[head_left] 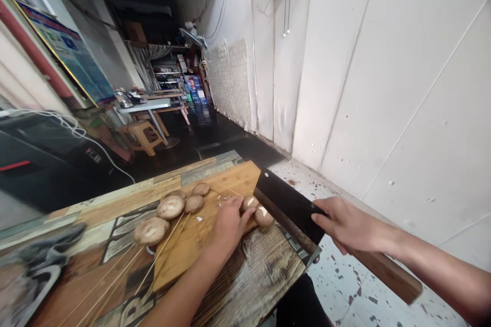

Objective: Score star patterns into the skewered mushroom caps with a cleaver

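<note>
1. Head view, right: the right hand has its grip closed on a cleaver, the fingers near the heel of the blade. The blade is tilted across the right edge of the counter, close to its near right corner; whether it touches a mushroom cannot be told.
2. Head view, middle: two mushrooms with white cut marks on their caps sit towards the right edge of the cutting board. The left hand lies over the board, thumb and fingertips against them; how firm that grip is cannot be told.
3. Head view, left: more mushrooms cluster at the board's left edge, some on the counter itself. Skewers cross that edge.
4. The step in hand seems to be scoring the caps. By my judgement, the next move calls for a steadied mushroom, left fingertips tucked clear of the blade, and the cleaver squared over the board.
</note>
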Demonstrator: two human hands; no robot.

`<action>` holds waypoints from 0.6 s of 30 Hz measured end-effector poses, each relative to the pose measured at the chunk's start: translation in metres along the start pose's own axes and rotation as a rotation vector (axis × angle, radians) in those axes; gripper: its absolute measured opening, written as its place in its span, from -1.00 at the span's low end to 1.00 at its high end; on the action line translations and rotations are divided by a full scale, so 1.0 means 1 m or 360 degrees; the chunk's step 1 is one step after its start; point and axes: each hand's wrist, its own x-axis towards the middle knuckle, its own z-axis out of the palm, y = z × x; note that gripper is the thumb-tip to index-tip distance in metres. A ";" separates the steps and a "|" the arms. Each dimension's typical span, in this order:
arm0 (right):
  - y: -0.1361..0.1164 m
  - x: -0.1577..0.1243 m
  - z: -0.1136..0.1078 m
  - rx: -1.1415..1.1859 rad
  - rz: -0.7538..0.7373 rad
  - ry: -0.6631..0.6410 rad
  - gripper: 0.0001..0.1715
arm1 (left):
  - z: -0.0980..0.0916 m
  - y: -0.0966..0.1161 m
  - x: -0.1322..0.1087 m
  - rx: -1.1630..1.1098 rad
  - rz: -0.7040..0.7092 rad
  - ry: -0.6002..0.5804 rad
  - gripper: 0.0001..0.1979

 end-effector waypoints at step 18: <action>0.024 0.032 -0.005 0.0647 0.0054 -0.0311 -0.73 | -0.012 -0.010 0.012 -0.0225 -0.0026 -0.0217 -0.79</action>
